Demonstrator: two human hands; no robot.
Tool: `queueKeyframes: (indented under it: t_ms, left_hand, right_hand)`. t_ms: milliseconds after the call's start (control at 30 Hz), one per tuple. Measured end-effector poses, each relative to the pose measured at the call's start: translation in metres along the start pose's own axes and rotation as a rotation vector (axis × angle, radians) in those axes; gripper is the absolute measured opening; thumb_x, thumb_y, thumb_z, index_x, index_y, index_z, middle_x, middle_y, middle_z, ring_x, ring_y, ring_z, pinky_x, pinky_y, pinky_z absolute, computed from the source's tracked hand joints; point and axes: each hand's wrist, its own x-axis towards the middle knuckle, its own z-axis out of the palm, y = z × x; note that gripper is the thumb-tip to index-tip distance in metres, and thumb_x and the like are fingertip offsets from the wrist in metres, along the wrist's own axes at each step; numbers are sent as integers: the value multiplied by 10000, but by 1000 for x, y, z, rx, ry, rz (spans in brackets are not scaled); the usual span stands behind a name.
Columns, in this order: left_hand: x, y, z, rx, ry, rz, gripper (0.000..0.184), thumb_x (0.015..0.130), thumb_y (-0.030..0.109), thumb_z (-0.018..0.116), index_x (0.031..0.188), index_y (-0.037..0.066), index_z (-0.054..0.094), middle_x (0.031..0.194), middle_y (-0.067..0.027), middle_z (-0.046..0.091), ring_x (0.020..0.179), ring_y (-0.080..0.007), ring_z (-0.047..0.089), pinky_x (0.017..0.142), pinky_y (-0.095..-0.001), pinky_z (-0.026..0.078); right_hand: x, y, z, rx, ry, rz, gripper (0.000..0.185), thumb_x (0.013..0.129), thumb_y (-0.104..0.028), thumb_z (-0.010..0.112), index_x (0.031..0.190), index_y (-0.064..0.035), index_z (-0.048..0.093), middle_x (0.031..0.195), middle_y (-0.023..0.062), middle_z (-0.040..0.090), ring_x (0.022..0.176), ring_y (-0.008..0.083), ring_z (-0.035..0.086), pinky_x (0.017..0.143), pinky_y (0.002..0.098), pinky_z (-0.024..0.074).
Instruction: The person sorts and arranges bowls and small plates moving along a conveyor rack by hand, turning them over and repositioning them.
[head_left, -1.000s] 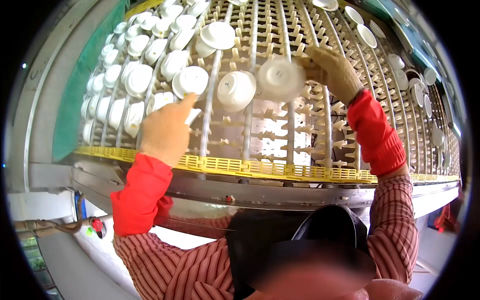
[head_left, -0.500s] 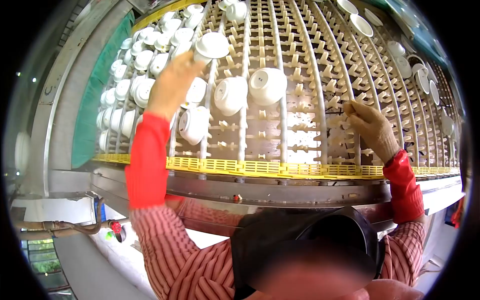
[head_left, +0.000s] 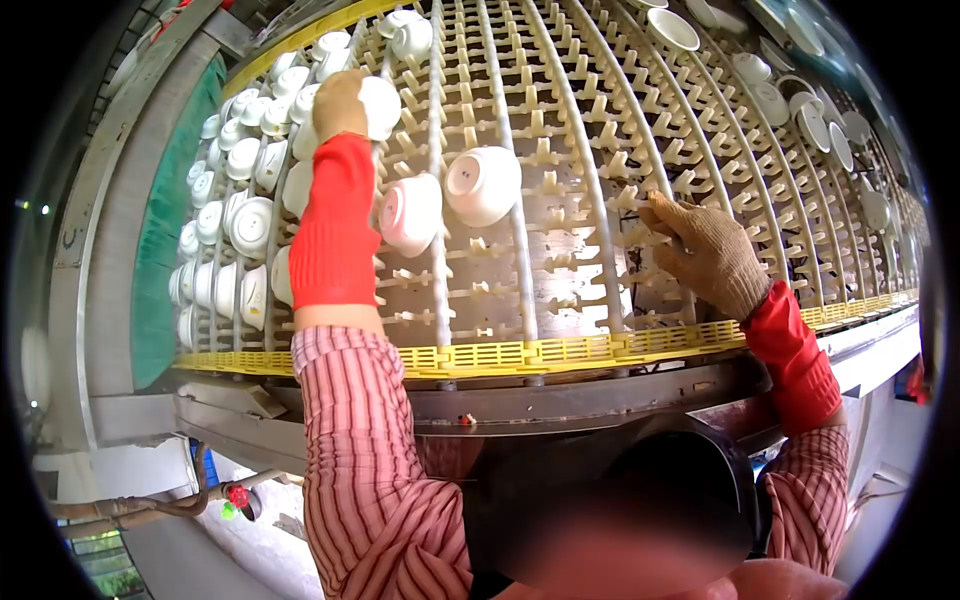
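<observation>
My left hand (head_left: 338,105), in a tan glove, is closed at the left side of a white bowl (head_left: 380,108); its fingertips are partly hidden. Two more white bowls lie tilted near it, a smaller bowl (head_left: 410,214) and a larger bowl (head_left: 482,187). They rest on the pegs of a conveyor rack (head_left: 540,125). My right hand (head_left: 712,252), gloved too, is over the pegs on the right. Its fingers are curled and pressed together by a peg; whether anything is in them cannot be made out.
Rows of white bowls (head_left: 250,228) fill the rack's left part, beside a green curtain (head_left: 175,235). White plates (head_left: 673,30) stand in the far right rows. A yellow slotted edge strip (head_left: 480,356) and a metal ledge (head_left: 570,402) run along the near side.
The rack and its bowls have shifted left in view. My left hand has moved farther away, up along the bowl's left side. My right hand has shifted slightly left and lower in view.
</observation>
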Motion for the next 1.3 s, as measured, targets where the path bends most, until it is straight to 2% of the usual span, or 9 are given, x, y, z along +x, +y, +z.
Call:
queueKeyframes:
  t_ms: [100,300,733,833,1033,1100,1200,1267,1300]
  left_hand:
    - [-7,8,-19,55,9,-37,319,1070,104,538,1255,62,795,1191,-195,802,1118,-357,768,978,-434,605]
    - [-34,26,-58,527,-483,-98,417,1080,444,574,1229,96,747,1157,-237,793,1138,-443,745,971,-573,564]
    - [-246,221,-192,-132,-678,284,419,1008,380,760,1271,54,768,1123,-182,760,1106,-401,699,958,-460,559]
    - [-242,223,-184,-217,-778,-100,422,1032,370,731,1288,38,769,1161,-211,792,1119,-405,737,963,-457,575]
    - [-248,212,-171,-357,-676,-236,374,1055,393,655,1215,85,794,1081,-171,811,928,-329,781,874,-424,594]
    - [-247,201,-161,-389,-776,-368,370,1071,379,616,1229,92,787,1118,-145,815,970,-290,773,893,-398,583]
    - [-251,141,-123,66,-561,549,288,1059,272,624,1220,78,764,1197,-115,784,1122,-315,731,967,-446,565]
    - [-234,189,-146,249,-796,284,296,1044,254,635,1267,98,750,1266,-119,768,1194,-348,704,1013,-472,554]
    - [-231,196,-149,275,-794,262,304,1042,259,641,1281,108,752,1272,-135,770,1190,-366,704,1024,-478,551]
  right_hand:
    - [-4,13,14,74,134,-111,632,935,-241,838,1490,-23,627,1189,168,814,982,363,796,887,448,628]
    - [-12,6,-2,18,40,-126,596,926,-186,795,1478,-41,625,1161,186,772,1006,377,772,894,453,618]
    - [-101,32,-20,286,80,-111,462,1038,-319,721,1344,28,733,1080,205,809,935,363,796,844,442,618]
    - [-102,40,-19,308,72,-167,473,1059,-311,710,1387,30,710,1144,210,808,1042,361,785,892,435,612]
    - [-106,52,-20,175,163,-339,448,1063,-322,703,1364,10,724,1018,228,775,938,367,770,834,465,594]
    - [-107,49,-26,304,-53,-80,357,1054,-392,664,1185,-79,775,979,237,749,907,399,745,808,479,586]
    - [-108,60,-31,207,-55,-171,431,1052,-441,665,1210,-54,768,1070,220,780,1012,407,757,918,503,598]
    - [-113,83,-14,192,293,-467,453,1057,-457,647,1283,-77,747,1057,210,780,1045,417,753,949,489,608]
    - [-124,80,-25,207,274,-289,431,1058,-455,638,1263,-89,736,1029,216,768,1018,425,751,915,515,601]
